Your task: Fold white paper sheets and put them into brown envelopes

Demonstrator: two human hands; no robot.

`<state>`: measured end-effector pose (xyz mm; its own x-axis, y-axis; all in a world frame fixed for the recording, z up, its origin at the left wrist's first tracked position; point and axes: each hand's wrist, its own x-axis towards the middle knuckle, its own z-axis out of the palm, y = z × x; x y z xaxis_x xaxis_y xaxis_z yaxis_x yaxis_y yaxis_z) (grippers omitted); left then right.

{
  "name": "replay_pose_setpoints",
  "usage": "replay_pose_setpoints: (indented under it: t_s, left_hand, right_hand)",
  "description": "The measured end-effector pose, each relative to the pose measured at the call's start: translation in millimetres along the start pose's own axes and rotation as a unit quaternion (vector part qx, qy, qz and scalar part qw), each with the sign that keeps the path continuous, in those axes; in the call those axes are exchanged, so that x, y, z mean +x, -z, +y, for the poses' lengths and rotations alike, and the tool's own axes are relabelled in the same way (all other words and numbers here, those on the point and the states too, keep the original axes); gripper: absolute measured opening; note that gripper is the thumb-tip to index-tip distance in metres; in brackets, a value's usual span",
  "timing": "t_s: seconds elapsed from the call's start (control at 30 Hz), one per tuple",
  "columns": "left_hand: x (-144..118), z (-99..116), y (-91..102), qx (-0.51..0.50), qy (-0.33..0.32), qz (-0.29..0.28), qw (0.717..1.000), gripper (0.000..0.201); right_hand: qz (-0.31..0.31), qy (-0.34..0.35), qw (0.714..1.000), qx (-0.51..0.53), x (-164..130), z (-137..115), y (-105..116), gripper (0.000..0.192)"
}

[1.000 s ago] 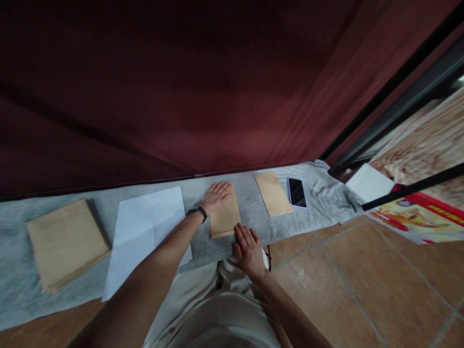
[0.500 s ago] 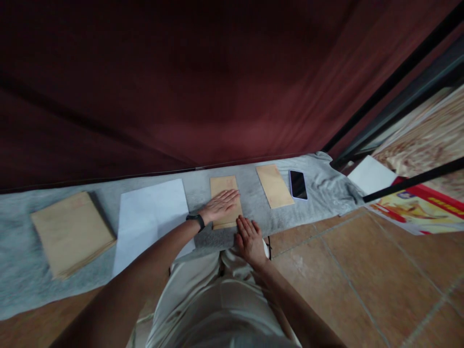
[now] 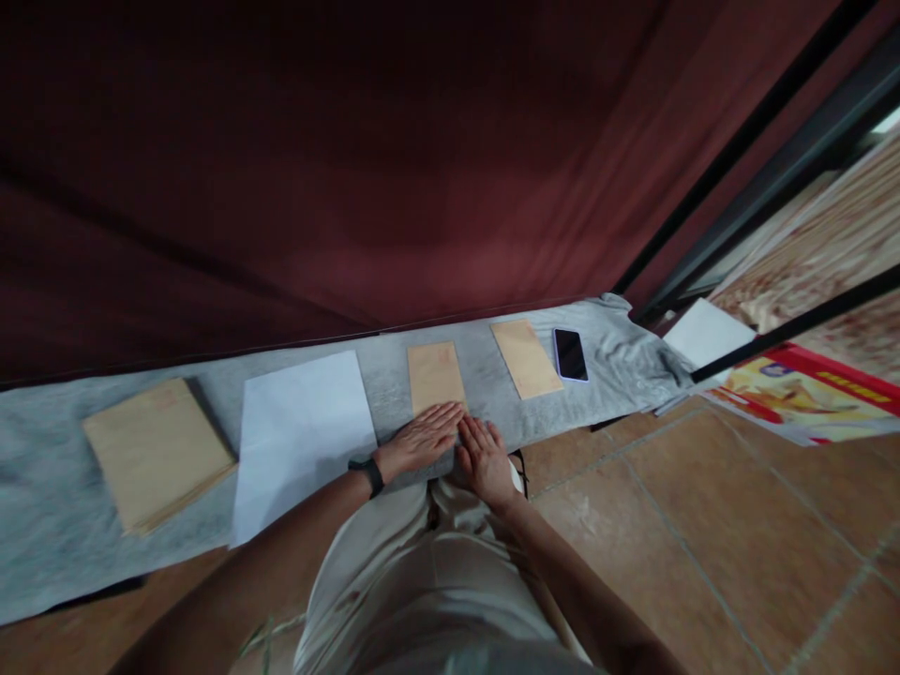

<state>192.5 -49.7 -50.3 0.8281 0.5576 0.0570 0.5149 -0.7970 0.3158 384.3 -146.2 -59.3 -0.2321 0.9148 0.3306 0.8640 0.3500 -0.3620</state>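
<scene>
**Both hands flat at the near end of the middle envelope**

The left hand [image 3: 424, 438] lies palm down across the near end of the middle envelope [image 3: 434, 373], fingers straight and close together, pointing right. The far part of the envelope shows beyond it, flat on the grey cloth [image 3: 388, 386] that covers the bench. The right hand [image 3: 487, 467] is also palm down, fingers extended and pointing away from the body, just beside the left fingertips at the bench's near edge. Whether the right fingertips press the envelope's corner or only the cloth is hard to tell at this size.

A dark wristband [image 3: 367, 476] circles the left wrist. Left of the hands lies a large white sheet [image 3: 302, 417], and beyond it a stack [image 3: 160, 455] of brown envelopes whose right corner meets the sheet's left edge. To the right, the right envelope [image 3: 526, 358] lies slightly askew, with a phone [image 3: 571, 354] just beside it, screen up. A dark red curtain [image 3: 422, 206] rises behind the bench; the floor [image 3: 675, 562] is tiled.
</scene>
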Motion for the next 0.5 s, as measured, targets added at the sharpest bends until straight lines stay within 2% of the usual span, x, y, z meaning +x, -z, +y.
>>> replay_pose_setpoints:
  t_s: [0.13,0.27,0.37,0.5]
  left_hand:
    - [-9.3,9.5,-4.0,0.009,0.005,0.034,0.999,0.06]
    - [-16.6,14.7,-5.9,0.026,-0.002,0.04,0.999,0.06]
    - [-19.3,18.9,-7.6,0.049,0.004,0.048,0.998,0.061]
    - [-20.7,23.4,-10.4,0.075,0.015,0.066,0.995,0.061]
  right_hand:
    - [-0.004,0.004,1.0,0.017,-2.1,0.1,1.8,0.051]
    - [0.005,-0.006,0.997,0.072,7.7,13.5,4.7,0.044]
    - [0.013,-0.02,0.996,0.087,38.2,32.0,3.1,0.046]
    - [-0.028,0.024,0.999,0.035,103.7,53.4,-8.1,0.051]
